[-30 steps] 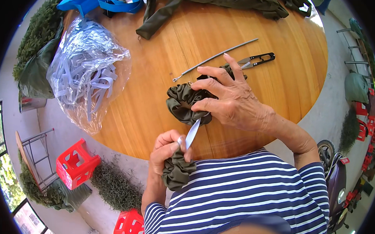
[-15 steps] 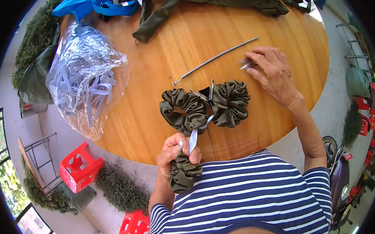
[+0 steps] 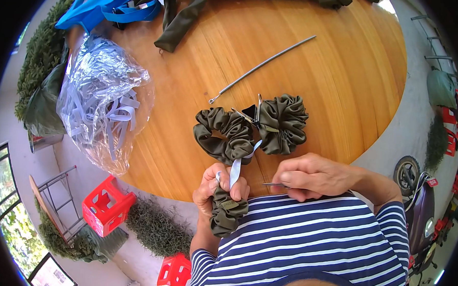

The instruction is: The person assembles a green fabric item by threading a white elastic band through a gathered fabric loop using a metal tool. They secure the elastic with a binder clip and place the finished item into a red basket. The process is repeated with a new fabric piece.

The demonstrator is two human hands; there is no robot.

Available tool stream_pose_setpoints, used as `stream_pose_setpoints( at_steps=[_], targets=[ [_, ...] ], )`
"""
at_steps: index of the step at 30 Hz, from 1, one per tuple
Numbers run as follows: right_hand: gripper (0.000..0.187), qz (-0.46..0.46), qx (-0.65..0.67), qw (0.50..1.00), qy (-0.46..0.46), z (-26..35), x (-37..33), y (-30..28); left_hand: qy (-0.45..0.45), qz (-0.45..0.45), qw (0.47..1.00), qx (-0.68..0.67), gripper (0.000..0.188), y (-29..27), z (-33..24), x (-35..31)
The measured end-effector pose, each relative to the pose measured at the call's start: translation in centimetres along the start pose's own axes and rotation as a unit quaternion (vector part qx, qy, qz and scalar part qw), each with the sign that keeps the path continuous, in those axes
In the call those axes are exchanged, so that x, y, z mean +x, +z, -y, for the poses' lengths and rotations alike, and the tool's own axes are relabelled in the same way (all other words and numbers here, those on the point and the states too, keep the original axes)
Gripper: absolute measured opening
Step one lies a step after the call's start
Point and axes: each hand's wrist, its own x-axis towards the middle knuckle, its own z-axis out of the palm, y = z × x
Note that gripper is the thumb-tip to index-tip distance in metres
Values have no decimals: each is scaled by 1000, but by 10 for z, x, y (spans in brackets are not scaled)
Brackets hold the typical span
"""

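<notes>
My left hand (image 3: 218,186) pinches an olive-green satin scrunchie (image 3: 228,213) together with a pale elastic band (image 3: 235,173). The band runs up from my fingers to a second gathered olive scrunchie (image 3: 223,134) on the table; whether it joins that one is hidden. My right hand (image 3: 314,177) is closed around small thread snips (image 3: 274,184), whose thin metal tip points left toward the elastic, apart from it. Beside the second scrunchie lie a third olive scrunchie (image 3: 283,124) and a black clip with wire arms (image 3: 249,113) between them.
A metal rod with a looped end (image 3: 263,69) lies across the wooden table (image 3: 344,81). A clear plastic bag of pale elastic strips (image 3: 105,104) is at left. Olive fabric (image 3: 186,18) and a blue bag (image 3: 99,7) sit at the far edge. Red stools (image 3: 106,206) stand on the floor.
My right hand has come back toward me from the table's right side, bringing the snips close to my left hand. My left hand stays on the scrunchie and elastic.
</notes>
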Motion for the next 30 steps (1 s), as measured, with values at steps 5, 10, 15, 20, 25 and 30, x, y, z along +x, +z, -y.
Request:
stream_pose_setpoints(
  at_steps=[5,10,15,20,25,30],
  targets=[
    [46,-20,42,999,9,-6,20,10,18,-6,1000,5,20,-1,1,-1],
    [46,-28,51,998,-34,-4,32,19,28,-6,999,22,20,-3,4,0],
    [40,-35,77,994,-72,-9,46,23,-11,0,1000,15,20,-7,-1,-1],
    [36,-20,115,992,-47,-9,48,22,-29,-12,999,19,20,-2,-3,-2],
    [35,-27,143,989,-29,-12,50,21,-48,-37,998,14,18,3,-6,-3],
    [33,-57,110,991,-39,-2,43,18,-55,-41,997,34,18,0,-5,-5]
  ],
)
